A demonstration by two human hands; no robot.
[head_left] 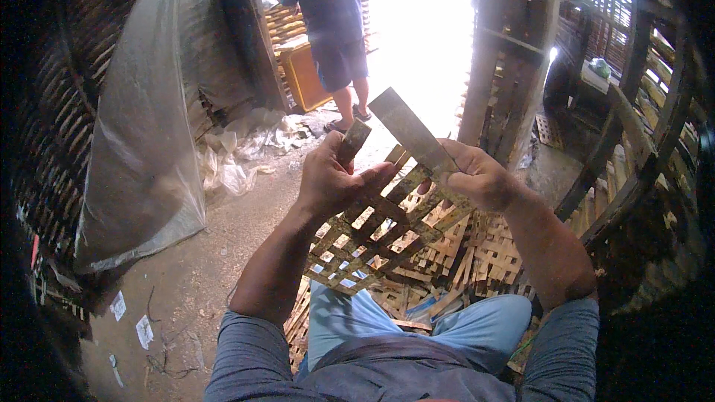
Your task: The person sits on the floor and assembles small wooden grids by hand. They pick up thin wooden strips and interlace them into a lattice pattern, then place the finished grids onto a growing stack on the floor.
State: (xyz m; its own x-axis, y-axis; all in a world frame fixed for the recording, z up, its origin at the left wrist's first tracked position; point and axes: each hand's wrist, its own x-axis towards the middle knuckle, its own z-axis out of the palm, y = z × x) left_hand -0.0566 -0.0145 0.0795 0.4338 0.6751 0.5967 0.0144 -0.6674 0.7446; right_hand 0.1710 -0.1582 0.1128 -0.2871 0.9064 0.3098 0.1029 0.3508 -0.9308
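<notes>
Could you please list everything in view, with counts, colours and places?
woven panel: one, brown, above the lap
flat strip: one, grey-brown, above the panel
woven pieces: several, tan, below the panel
loose strips: several, tan, beside these
plastic sheet: one, translucent, hanging left
crumpled plastic: several, whitish, on the floor
scraps: three, whitish, floor lower left
other person: one, dark clothes, by bright opening
crate or panel: one, orange, beside their legs
bundle: one, green, upper right
slatted walls: several, brown, both sides
trousers: one pair, light blue, bottom centre
shirt: one, grey, bottom
left hand: one, bare, gripping the woven panel
right hand: one, bare, gripping the flat strip
</notes>
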